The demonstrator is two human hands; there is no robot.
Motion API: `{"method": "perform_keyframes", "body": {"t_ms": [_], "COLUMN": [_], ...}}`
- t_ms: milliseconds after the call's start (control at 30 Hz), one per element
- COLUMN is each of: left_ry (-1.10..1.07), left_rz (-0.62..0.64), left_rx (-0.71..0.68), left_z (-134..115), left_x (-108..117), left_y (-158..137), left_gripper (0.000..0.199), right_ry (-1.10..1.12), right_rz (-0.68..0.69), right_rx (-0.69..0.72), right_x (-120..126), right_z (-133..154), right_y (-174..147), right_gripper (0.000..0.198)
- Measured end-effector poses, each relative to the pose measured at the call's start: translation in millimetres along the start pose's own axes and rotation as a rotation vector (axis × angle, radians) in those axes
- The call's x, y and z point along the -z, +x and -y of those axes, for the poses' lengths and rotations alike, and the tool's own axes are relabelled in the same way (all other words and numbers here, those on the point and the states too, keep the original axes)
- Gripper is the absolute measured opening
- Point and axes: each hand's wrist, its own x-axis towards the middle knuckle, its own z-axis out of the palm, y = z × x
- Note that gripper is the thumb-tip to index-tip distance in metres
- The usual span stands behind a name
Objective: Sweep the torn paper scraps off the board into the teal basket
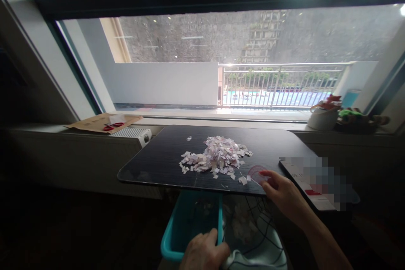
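A heap of small cut paper pieces [223, 154] lies on the dark tabletop [262, 139], with a few loose scraps toward its front edge. My right hand [283, 192] is closed on a clear, curved plastic piece with reddish markings that looks like a protractor [255, 170]. Its edge sits beside the nearest scraps. Below the table's front edge, my left hand [205, 249] is closed around the rim of a teal plastic bin [171, 236]. A few light bits show dimly inside the bin.
Right of the bin stands a pale container [276, 244] with dark cables around it. A flat item, partly blurred out [311, 183], lies at the table's right. Red scissors [109, 127] rest on a brown paper envelope [85, 123] at left. A white pot [322, 118] stands on the sill.
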Motion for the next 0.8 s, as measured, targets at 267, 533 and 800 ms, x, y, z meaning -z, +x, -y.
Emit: {"method": "perform_keyframes", "body": {"t_ms": [267, 533, 800], "left_ry": [0.010, -0.015, -0.080], "left_rz": [-0.014, -0.138, -0.120], "left_rx": [-0.033, -0.063, -0.048], "left_z": [1, 6, 6], "left_x": [-4, -17, -8], "left_y": [1, 1, -3], "left_gripper": [0.016, 0.011, 0.009], "right_ry": [0.164, 0.323, 0.245], "right_rz": [-0.059, 0.019, -0.034], "right_rx": [-0.030, -0.089, -0.071], "right_x": [5, 6, 2], "right_z": [-5, 4, 5], "right_y": [5, 2, 0], "right_gripper": [0.040, 0.037, 0.036]}}
